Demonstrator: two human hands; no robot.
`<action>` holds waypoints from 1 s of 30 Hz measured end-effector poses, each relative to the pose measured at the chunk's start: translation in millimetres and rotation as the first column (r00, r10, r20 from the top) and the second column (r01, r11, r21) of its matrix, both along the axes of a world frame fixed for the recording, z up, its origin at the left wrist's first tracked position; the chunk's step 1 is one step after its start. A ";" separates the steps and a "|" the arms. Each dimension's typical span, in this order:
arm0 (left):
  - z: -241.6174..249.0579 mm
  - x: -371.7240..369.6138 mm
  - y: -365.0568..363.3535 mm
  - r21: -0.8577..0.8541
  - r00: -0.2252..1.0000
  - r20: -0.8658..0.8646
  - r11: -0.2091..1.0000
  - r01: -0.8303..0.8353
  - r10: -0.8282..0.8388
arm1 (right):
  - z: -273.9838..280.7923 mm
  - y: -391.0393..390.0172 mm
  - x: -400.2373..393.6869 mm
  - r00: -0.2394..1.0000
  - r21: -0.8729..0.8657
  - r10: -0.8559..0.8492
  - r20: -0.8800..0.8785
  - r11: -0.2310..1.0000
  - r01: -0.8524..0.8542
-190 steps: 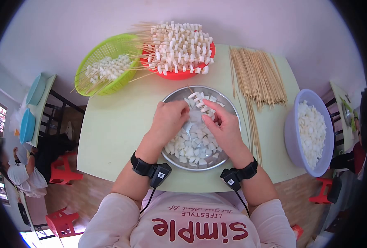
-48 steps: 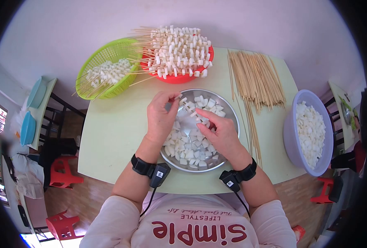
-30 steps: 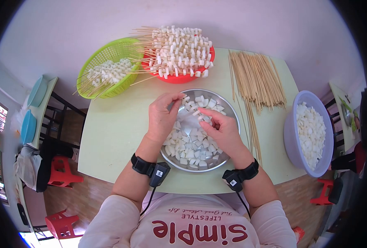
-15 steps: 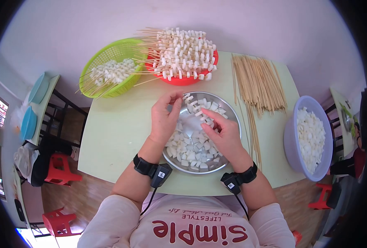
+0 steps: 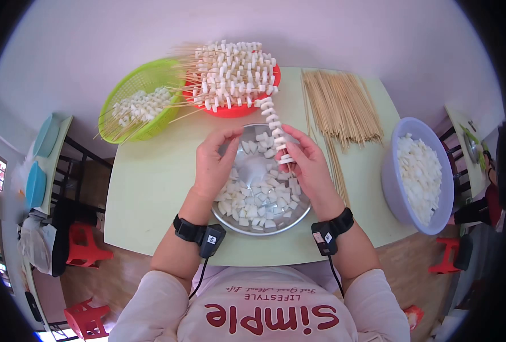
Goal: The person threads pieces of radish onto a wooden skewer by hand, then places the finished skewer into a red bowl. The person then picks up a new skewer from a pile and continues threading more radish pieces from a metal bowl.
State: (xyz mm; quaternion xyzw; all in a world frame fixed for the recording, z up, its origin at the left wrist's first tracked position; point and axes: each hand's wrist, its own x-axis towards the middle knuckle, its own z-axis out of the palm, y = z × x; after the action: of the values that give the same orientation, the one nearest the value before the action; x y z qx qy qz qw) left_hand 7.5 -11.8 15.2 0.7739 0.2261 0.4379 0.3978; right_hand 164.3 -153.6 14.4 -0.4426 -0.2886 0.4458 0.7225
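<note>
Head view, only one. Right hand (image 5: 305, 157) has its grip pinched, thumb against fingers, on the near end of a threaded skewer (image 5: 273, 121). Skewer is tilted, running from that hand over the far rim of the metal basin (image 5: 264, 231) toward the red bowl (image 5: 230, 112). Can't tell whether its far end touches the bowl or the stack there. White slices sit in a row along most of its visible length.

Left hand (image 5: 214, 162) is over the basin's left side, thumb and index apart, nothing visible between them. Loose white pieces (image 5: 261, 196) lie in the basin below both hands.

Far side of table (image 5: 147, 194): finished-looking skewers (image 5: 230, 74) piled on the red bowl, more in the green basket (image 5: 164, 119) to its left. Bare sticks (image 5: 344, 105) far right, lavender tub (image 5: 390, 188) of cut pieces at the right edge.

Step, my read: threading, looks about complete on this skewer. Next move calls for a firm pinch on the bare stick end and a level carry clear of the basin rim, so the slices don't knock or slide.
</note>
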 end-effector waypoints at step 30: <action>3.9 12.6 -55.4 -0.315 0.954 -0.121 0.922 0.226 -0.275 | -9.5 3.0 4.2 0.978 0.096 0.209 0.006 0.973 -0.208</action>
State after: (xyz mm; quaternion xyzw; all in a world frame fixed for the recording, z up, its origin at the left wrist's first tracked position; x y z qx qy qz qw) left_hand 20.1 -67.2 19.2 0.7607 0.2201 0.2795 0.5430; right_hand 168.5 -150.6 4.9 -0.3735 -0.3530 0.5057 0.6930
